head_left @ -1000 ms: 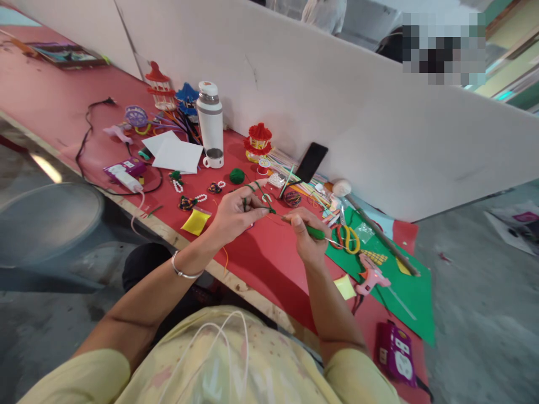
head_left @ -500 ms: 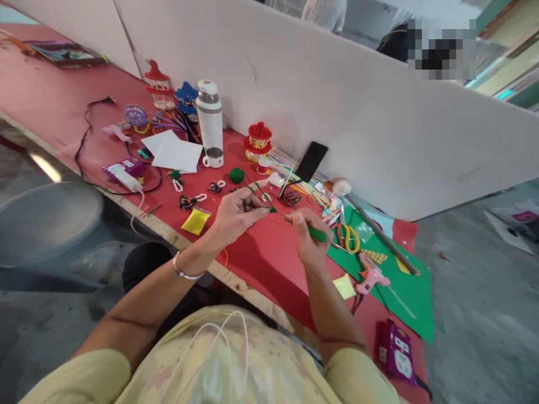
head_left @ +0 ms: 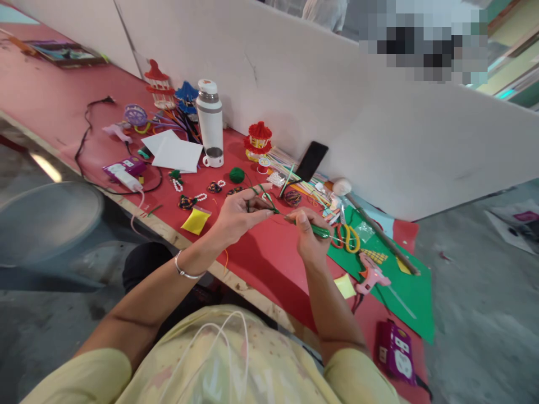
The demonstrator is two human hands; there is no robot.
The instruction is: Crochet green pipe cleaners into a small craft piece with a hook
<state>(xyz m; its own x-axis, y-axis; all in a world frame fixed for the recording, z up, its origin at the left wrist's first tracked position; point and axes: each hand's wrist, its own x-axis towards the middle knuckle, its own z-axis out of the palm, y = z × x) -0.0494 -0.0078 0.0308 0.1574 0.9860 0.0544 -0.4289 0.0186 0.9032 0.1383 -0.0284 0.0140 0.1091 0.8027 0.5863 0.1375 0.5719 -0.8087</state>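
Green yarn [head_left: 264, 194] is looped over the fingers of my left hand [head_left: 242, 214], whose thumb and fingertips pinch a small green stitched bit [head_left: 275, 211]. My right hand [head_left: 311, 233] is closed around the green handle of a crochet hook [head_left: 320, 231]. The hook's thin metal tip points left and meets the yarn at my left fingertips. Behind my left hand lies a green yarn ball [head_left: 236, 175]. A multicoloured yarn ball [head_left: 292, 197] sits just beyond my hands. Fine detail at the hook tip is too small to make out.
A white flask [head_left: 209, 123] stands behind, near a red-roofed small model [head_left: 258, 140] and a phone [head_left: 312, 161]. To the right are scissors [head_left: 351, 238], a pink glue gun [head_left: 371, 274] and a purple power strip [head_left: 396, 350]. A yellow packet [head_left: 196, 220] lies left of my hands.
Both hands stay close together. My left fingertips and the small green piece have shifted slightly right, and the crochet hook's handle has turned a little in my right hand.
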